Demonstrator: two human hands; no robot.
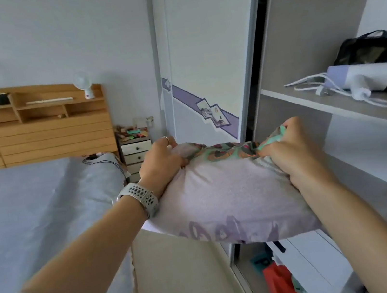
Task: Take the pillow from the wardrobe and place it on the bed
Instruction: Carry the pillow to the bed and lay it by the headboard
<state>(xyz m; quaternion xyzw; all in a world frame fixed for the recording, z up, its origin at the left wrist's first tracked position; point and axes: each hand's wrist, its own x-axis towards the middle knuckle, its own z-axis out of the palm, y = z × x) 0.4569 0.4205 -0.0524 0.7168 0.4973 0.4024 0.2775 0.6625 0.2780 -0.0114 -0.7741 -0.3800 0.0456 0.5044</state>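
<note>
A pale lilac pillow (225,192) with a green and orange patterned far edge is held in the air between the bed and the wardrobe. My left hand (162,161) grips its far left corner. My right hand (292,153) grips its far right corner, bunching the fabric. The bed (32,209) with a grey-blue sheet lies to the left, below the pillow's level. The open wardrobe (327,100) with grey shelves stands on the right, and the pillow's right end is just in front of it.
A wooden headboard (38,135) with shelves is at the back left, a small drawer unit (137,152) beside it. A black bag (375,54) and white roll lie on a wardrobe shelf. The sliding door (201,56) is behind the pillow. Red and teal items (277,282) sit on the wardrobe floor.
</note>
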